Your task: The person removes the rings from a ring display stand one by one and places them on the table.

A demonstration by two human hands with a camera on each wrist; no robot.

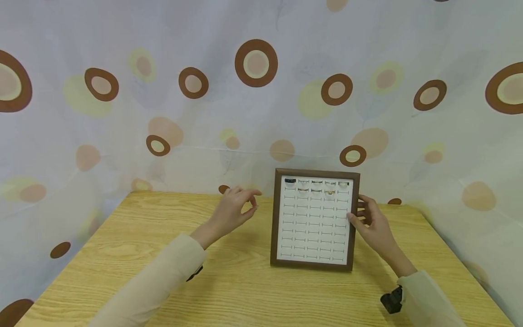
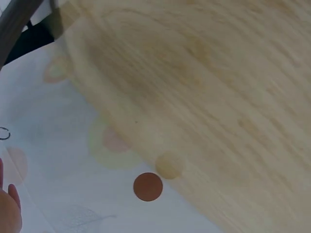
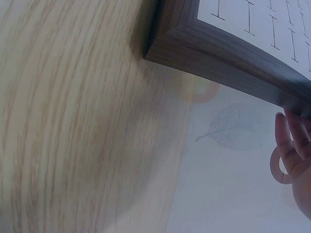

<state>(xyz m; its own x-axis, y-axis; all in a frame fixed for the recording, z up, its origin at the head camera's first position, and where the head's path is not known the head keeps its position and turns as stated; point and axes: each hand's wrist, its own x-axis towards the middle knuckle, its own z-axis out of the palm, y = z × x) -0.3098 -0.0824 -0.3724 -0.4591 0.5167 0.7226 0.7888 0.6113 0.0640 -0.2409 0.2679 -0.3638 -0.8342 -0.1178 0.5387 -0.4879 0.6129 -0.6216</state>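
Note:
A brown-framed ring display board (image 1: pixel 312 227) with a white slotted panel stands upright, leaning slightly back, on the wooden table. Several rings (image 1: pixel 316 182) sit in its two upper rows, one of them dark. My right hand (image 1: pixel 373 227) grips the board's right edge, thumb on the front and fingers behind. Left of the board, my left hand (image 1: pixel 230 211) is raised with thumb and index finger curled towards each other. In the left wrist view a thin ring (image 2: pixel 4 133) shows near that hand's fingers; it appears pinched, though the contact lies out of frame.
The wood-grained table (image 1: pixel 163 209) extends on both sides of the board. Behind it and at the sides hangs a pale cloth (image 1: pixel 229 113) printed with brown ovals. Black wrist devices (image 1: pixel 392 299) sit at the cuffs.

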